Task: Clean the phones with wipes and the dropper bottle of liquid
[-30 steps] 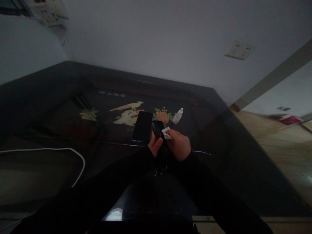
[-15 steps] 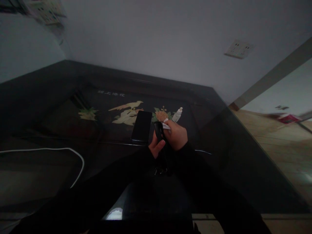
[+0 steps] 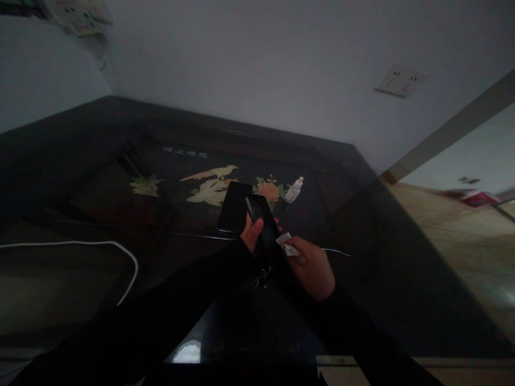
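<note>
My left hand [image 3: 251, 235] is closed round a black phone [image 3: 267, 224], its thumb lying across one side. The upper end of this phone seems to carry camera lenses, and a small silvery chain [image 3: 263, 278] hangs by its lower end. A folded white tissue or wipe [image 3: 286, 244] is pinched in my right hand [image 3: 317, 269], close to the phone's right edge; whether they touch I cannot tell. Just left of the held phone, a second black phone [image 3: 233, 206] lies flat on the table. Beyond my hands stands a small white dropper bottle [image 3: 294, 190].
The dark glossy table [image 3: 374, 257] bears a bird-and-flower picture [image 3: 211, 190]. A white cable [image 3: 88, 243] runs across its left part. The wall [image 3: 249, 64] behind holds a socket plate [image 3: 401, 80]. Past the right table edge is a wooden floor [image 3: 462, 236].
My right hand has moved down and to the right with the white tissue, off the held phone's upper end. The held phone has turned, showing more of its broad face.
</note>
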Action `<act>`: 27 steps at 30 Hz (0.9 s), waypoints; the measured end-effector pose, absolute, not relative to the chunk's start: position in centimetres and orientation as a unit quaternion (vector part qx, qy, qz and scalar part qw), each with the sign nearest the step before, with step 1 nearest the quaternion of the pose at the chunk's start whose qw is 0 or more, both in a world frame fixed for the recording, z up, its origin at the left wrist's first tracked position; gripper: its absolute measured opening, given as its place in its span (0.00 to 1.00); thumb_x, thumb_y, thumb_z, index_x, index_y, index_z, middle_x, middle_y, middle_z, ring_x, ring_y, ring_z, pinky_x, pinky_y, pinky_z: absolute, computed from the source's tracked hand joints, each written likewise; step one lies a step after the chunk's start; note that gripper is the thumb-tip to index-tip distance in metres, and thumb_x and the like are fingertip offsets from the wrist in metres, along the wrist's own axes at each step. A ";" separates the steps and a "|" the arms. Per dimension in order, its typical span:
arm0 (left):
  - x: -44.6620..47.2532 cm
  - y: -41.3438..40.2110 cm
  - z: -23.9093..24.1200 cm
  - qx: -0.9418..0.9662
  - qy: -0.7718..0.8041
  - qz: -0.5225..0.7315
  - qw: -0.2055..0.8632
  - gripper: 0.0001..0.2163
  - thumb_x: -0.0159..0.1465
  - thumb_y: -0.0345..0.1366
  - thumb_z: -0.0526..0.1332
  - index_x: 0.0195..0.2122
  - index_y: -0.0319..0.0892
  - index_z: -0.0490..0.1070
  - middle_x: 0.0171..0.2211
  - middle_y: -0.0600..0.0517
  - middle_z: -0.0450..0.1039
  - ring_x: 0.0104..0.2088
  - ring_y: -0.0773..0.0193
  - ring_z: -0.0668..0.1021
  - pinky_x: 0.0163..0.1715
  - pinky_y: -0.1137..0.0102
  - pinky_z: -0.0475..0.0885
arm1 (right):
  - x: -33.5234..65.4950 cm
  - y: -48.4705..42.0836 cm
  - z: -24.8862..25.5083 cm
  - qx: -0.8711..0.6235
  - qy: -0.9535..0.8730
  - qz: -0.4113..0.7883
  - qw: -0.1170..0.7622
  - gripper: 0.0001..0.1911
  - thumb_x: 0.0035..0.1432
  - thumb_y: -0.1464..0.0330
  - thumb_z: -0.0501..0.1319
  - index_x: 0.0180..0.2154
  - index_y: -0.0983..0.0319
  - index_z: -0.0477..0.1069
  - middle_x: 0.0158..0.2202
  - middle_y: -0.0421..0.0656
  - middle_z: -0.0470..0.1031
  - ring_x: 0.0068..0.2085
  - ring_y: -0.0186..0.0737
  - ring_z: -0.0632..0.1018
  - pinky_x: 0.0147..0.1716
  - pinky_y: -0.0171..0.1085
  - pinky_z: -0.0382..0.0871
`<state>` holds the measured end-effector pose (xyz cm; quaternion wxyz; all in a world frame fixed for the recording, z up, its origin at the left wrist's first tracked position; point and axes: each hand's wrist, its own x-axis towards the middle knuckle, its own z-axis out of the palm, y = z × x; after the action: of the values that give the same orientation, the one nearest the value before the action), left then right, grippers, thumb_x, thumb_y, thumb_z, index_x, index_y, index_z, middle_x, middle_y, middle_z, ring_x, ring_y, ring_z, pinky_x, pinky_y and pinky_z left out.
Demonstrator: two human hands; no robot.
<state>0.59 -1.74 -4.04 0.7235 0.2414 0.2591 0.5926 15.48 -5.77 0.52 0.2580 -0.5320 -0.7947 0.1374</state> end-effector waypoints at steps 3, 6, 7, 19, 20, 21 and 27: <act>-0.4 -1.9 -3.5 0.200 0.199 0.446 0.849 0.31 0.50 0.57 0.58 0.45 0.36 0.65 0.32 0.45 0.75 0.31 0.54 0.77 0.34 0.56 0.71 | 16.6 -4.2 1.2 -0.529 -0.755 0.131 0.365 0.05 0.55 0.68 0.57 0.31 0.62 0.69 0.27 0.41 0.74 0.28 0.36 0.75 0.27 0.31 0.64; -1.3 -1.9 -3.2 0.151 0.118 0.332 0.923 0.31 0.56 0.58 0.48 0.44 0.34 0.68 0.37 0.41 0.75 0.36 0.50 0.77 0.37 0.50 0.69 | 17.6 -2.3 1.4 -0.528 -0.742 0.073 0.408 0.06 0.56 0.67 0.56 0.31 0.63 0.69 0.26 0.40 0.74 0.26 0.35 0.74 0.24 0.31 0.65; -1.5 -1.9 -3.1 0.136 0.100 0.326 0.930 0.30 0.56 0.58 0.48 0.44 0.34 0.68 0.38 0.41 0.75 0.37 0.50 0.76 0.37 0.49 0.69 | 17.8 -1.7 1.4 -0.516 -0.752 0.054 0.406 0.06 0.57 0.67 0.56 0.32 0.63 0.69 0.27 0.41 0.74 0.27 0.35 0.74 0.26 0.31 0.65; -1.2 -2.1 -3.3 0.120 0.111 0.245 0.956 0.29 0.56 0.58 0.47 0.44 0.39 0.69 0.39 0.43 0.73 0.37 0.48 0.76 0.40 0.46 0.64 | 13.6 1.8 1.1 -0.409 -0.883 -0.086 0.213 0.08 0.57 0.74 0.55 0.36 0.61 0.71 0.34 0.42 0.73 0.37 0.37 0.72 0.31 0.32 0.60; -1.3 -2.1 -3.3 0.119 0.103 0.237 0.959 0.30 0.57 0.58 0.46 0.45 0.38 0.68 0.40 0.43 0.73 0.38 0.48 0.75 0.41 0.46 0.63 | 13.8 1.7 1.0 -0.410 -0.883 -0.092 0.210 0.08 0.57 0.74 0.54 0.36 0.61 0.71 0.34 0.43 0.73 0.37 0.37 0.72 0.31 0.32 0.59; -1.4 -2.0 -3.4 0.116 0.096 0.234 0.961 0.30 0.57 0.59 0.46 0.45 0.38 0.68 0.41 0.42 0.72 0.40 0.48 0.75 0.41 0.46 0.63 | 14.0 1.6 0.8 -0.412 -0.882 -0.098 0.206 0.08 0.57 0.74 0.54 0.36 0.61 0.71 0.33 0.43 0.73 0.37 0.37 0.71 0.30 0.32 0.59; -1.3 -1.8 -3.3 0.139 0.102 0.249 0.953 0.33 0.56 0.61 0.43 0.44 0.37 0.68 0.40 0.43 0.72 0.39 0.50 0.75 0.40 0.47 0.64 | 15.0 1.4 0.2 -0.415 -0.882 -0.113 0.191 0.10 0.55 0.76 0.54 0.35 0.61 0.72 0.31 0.42 0.73 0.35 0.37 0.71 0.28 0.32 0.57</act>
<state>-1.29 -1.83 -3.28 0.9532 0.1390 0.1016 0.2487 15.05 1.38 0.24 0.1912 -0.4151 -0.8823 -0.1125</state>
